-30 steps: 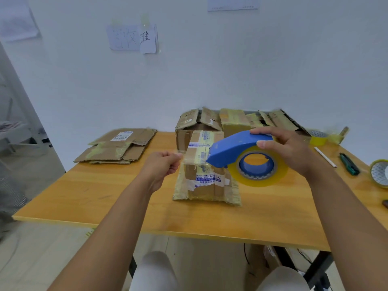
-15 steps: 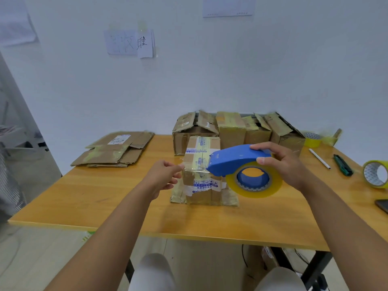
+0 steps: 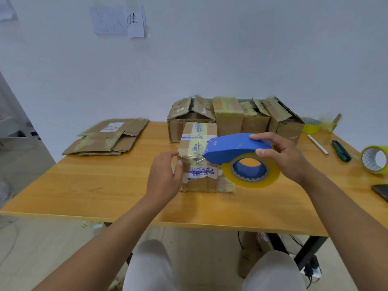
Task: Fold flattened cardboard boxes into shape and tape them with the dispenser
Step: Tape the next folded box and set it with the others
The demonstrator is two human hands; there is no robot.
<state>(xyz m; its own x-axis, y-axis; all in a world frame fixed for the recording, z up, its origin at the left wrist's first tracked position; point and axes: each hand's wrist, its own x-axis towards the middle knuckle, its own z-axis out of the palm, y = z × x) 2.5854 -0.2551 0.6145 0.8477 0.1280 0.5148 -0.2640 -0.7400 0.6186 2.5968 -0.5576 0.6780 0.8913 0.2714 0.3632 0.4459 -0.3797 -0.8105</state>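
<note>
The box (image 3: 199, 156) stands upright on the worktop (image 3: 105, 185), near its middle, just in front of a row of folded boxes (image 3: 235, 116). The right hand (image 3: 281, 156) is clamped on the blue dispenser (image 3: 237, 148), fingers curled over its top and thumb on its side, the yellow tape roll (image 3: 252, 171) hanging below. The left hand (image 3: 165, 175) pinches the free end of the tape (image 3: 189, 157) at the box's upper left edge.

Compared with a second ago, the left hand has come in closer to the box, and the clear strip between it and the dispenser's nose now lies low over the box top instead of floating in front. The dispenser has hardly shifted. That suggests the tape end is about to be stuck down on the left side, ready for a pull across the seam.

Flattened boxes (image 3: 107, 137) wait at the far left; a spare roll (image 3: 375, 159) sits at the right edge.
</note>
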